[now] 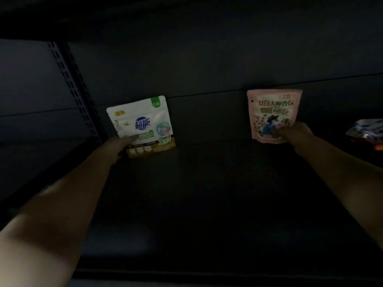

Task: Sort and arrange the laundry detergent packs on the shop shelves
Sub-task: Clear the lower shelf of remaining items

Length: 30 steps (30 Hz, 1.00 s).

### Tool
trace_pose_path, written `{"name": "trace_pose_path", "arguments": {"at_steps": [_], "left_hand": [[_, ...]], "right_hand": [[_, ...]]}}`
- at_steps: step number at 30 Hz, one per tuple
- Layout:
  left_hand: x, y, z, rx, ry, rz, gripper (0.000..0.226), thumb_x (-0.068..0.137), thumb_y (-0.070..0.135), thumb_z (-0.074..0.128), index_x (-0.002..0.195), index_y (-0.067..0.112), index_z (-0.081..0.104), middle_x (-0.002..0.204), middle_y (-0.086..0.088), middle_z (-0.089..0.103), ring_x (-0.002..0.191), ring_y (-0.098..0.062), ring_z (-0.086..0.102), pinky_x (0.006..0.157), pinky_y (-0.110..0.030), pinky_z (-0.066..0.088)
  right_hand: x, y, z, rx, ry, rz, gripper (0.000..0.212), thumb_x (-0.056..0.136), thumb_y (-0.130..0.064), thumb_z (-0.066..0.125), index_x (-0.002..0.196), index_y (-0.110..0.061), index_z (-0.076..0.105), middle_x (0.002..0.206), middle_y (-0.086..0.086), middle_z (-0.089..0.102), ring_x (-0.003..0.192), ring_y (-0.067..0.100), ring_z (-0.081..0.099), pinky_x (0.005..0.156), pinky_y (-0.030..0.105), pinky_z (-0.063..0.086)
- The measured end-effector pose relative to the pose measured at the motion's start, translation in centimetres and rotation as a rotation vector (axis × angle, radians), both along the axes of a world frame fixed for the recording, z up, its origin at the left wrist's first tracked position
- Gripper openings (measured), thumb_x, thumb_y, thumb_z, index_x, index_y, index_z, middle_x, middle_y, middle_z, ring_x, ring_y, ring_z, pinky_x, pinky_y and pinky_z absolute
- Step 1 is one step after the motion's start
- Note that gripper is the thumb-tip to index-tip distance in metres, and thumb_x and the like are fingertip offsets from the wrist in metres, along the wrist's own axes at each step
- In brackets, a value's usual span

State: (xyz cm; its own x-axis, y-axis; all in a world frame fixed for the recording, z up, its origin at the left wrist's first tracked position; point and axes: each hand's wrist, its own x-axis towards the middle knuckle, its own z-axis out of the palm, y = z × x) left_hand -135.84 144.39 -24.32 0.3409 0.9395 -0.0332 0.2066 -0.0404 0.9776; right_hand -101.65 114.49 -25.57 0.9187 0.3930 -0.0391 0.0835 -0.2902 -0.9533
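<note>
A white and green detergent pack (143,121) stands upright at the back of a dark shelf (196,193), left of centre. My left hand (122,141) grips its lower left corner, thumb across the front. A pink detergent pack (273,112) stands upright against the back panel to the right. My right hand (292,132) pinches its lower right corner. Both arms reach deep into the shelf.
A slotted upright post (72,88) runs along the left side of the bay. Another pack, blue, white and orange (366,133), lies at the far right edge of the shelf. The shelf above (186,21) overhangs. Lighting is very dim.
</note>
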Motion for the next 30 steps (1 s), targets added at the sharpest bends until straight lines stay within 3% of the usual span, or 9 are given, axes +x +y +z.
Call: {"name": "trace_pose_path", "arguments": {"at_steps": [3,7,10,12,17,21,25,28,30], "left_hand": [[0.5,-2.6,-0.6,0.01,-0.163,-0.136,0.066,0.074,0.026,0.076,0.134,0.018,0.051,0.13,-0.002,0.058,0.116,-0.021,0.056,0.105,-0.043,0.041],[2.0,-7.4,-0.4,-0.045,-0.261,-0.239,0.041,0.091,0.009,0.06,0.129,0.019,0.053,0.118,-0.001,0.066,0.104,-0.019,0.064,0.092,-0.037,0.05],[3.0,-11.7,0.5,-0.121,-0.243,-0.314,0.025,0.091,0.007,0.057,0.11,0.021,0.062,0.097,0.005,0.073,0.085,-0.012,0.07,0.07,-0.027,0.058],[3.8,-14.7,1.4,-0.196,-0.23,-0.332,0.021,0.09,0.007,0.058,0.106,0.02,0.063,0.093,0.003,0.074,0.081,-0.012,0.071,0.064,-0.025,0.058],[5.7,-23.1,3.3,-0.296,-0.135,-0.432,0.018,0.089,0.01,0.059,0.104,0.017,0.065,0.091,-0.001,0.075,0.08,-0.013,0.072,0.066,-0.029,0.058],[6.6,-30.6,3.9,-0.397,-0.068,-0.523,0.019,0.089,0.008,0.058,0.104,0.017,0.065,0.09,-0.002,0.075,0.079,-0.014,0.072,0.064,-0.028,0.058],[7.2,-37.9,4.9,-0.429,0.04,-0.691,0.033,0.078,0.016,0.065,0.111,0.016,0.064,0.104,-0.005,0.073,0.094,-0.02,0.07,0.076,-0.033,0.056],[8.5,-42.7,7.2,-0.447,0.148,-0.761,0.034,0.075,0.018,0.069,0.108,0.015,0.065,0.101,-0.006,0.073,0.091,-0.019,0.071,0.078,-0.032,0.054],[9.4,-45.7,9.3,-0.463,0.168,-0.777,0.034,0.076,0.014,0.071,0.109,0.012,0.064,0.098,-0.007,0.074,0.09,-0.021,0.071,0.076,-0.031,0.055]], "right_hand": [[-3.0,-0.2,0.8,0.041,-0.01,0.052,0.048,0.082,-0.015,0.07,0.127,-0.009,0.054,0.12,0.004,0.059,0.112,0.026,0.056,0.089,0.035,0.047],[-4.6,-1.6,2.1,0.076,0.01,0.095,0.047,0.081,-0.015,0.072,0.126,-0.011,0.056,0.122,0.012,0.062,0.108,0.027,0.06,0.092,0.041,0.05],[-5.6,-4.1,3.4,0.124,0.097,0.19,0.045,0.079,-0.01,0.073,0.122,-0.01,0.059,0.118,0.011,0.064,0.103,0.025,0.063,0.085,0.034,0.052],[-6.5,-6.8,4.5,0.147,0.134,0.201,0.043,0.08,-0.008,0.072,0.121,-0.006,0.06,0.115,0.01,0.065,0.101,0.024,0.063,0.08,0.031,0.05],[-8.1,-15.6,5.1,0.14,0.239,0.251,0.033,0.083,-0.005,0.068,0.115,-0.004,0.063,0.111,0.012,0.068,0.095,0.021,0.066,0.067,0.02,0.053],[-10.0,-24.6,5.0,0.037,0.295,0.229,0.018,0.083,-0.012,0.069,0.098,-0.02,0.065,0.089,-0.005,0.068,0.078,0.006,0.064,0.054,0.014,0.047],[-12.7,-34.3,4.5,0.022,0.335,0.116,0.013,0.082,-0.006,0.069,0.094,-0.011,0.067,0.092,0.005,0.073,0.073,0.012,0.071,0.057,0.016,0.053],[-14.5,-41.1,6.3,0.081,0.4,-0.01,0.027,0.072,-0.008,0.078,0.096,-0.001,0.068,0.089,0.015,0.074,0.073,0.019,0.072,0.065,0.029,0.059],[-15.2,-45.1,8.6,0.113,0.453,-0.069,0.075,0.039,-0.037,0.094,0.097,0.001,0.068,0.087,0.015,0.074,0.077,0.027,0.071,0.069,0.036,0.06]]}}
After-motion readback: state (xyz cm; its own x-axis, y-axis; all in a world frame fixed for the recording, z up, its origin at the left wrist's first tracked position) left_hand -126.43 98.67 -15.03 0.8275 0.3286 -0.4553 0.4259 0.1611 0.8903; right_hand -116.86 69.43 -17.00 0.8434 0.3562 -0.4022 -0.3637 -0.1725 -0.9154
